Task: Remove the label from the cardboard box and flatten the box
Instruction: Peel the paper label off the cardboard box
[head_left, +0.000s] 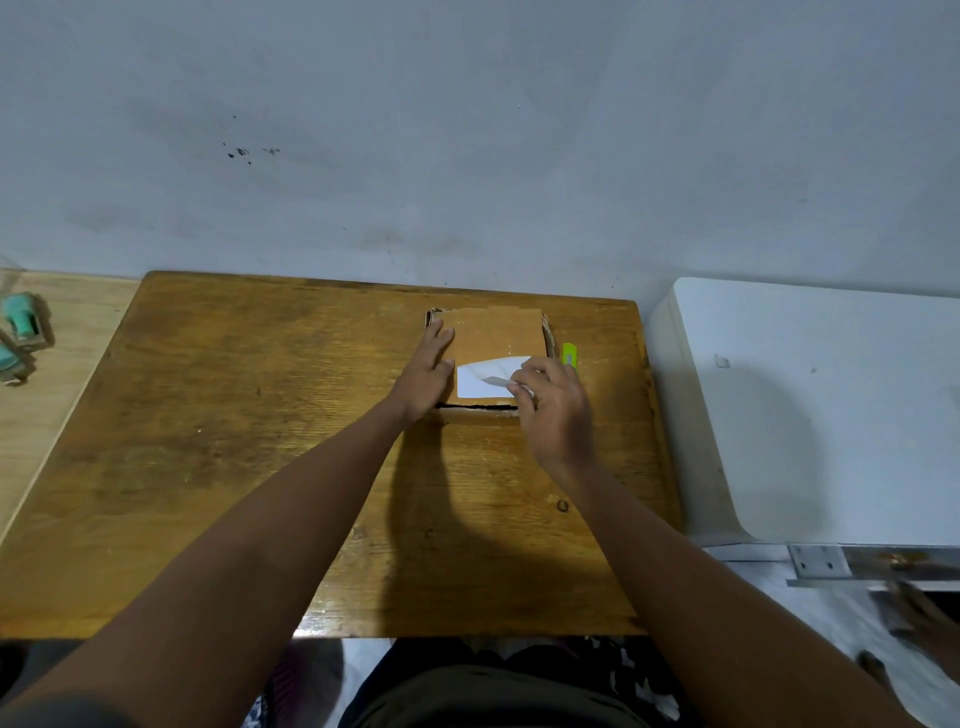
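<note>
**White label part-lifted at its right edge; peel axis runs right to left**

White paper is pinched between the thumb and fingertips of the right hand (549, 402), which is closed on the loose right-hand corner of the label (480, 380). That corner stands curled up off the cardboard; the rest of the label lies flat, apparently adhered, on the near half of the box top. The label's long axis runs left to right across the box, so the stuck portion lies directly to the left of the gripping hand.

The left hand (427, 370) is open, fingers together and extended, pressed palm-down on the left edge of the cardboard box (496, 332). It touches the box just beside the label's left end and holds nothing.

The box sits on the far right part of the wooden desk (218, 415), not yet flattened. A dark gap shows along its near edge, which suggests a flap partly open there; the interior cannot be seen.

A yellow-green cutter (569, 354) lies on the desk just beside the box's right side, untouched, behind the right hand.

Assessment: the right hand is the working hand and the nearer to the free edge. A pull leftward and upward, along the label's length toward the bracing hand, would be the natural line. Risk noted: tearing of the paper if the pull turns across the short axis.
</note>
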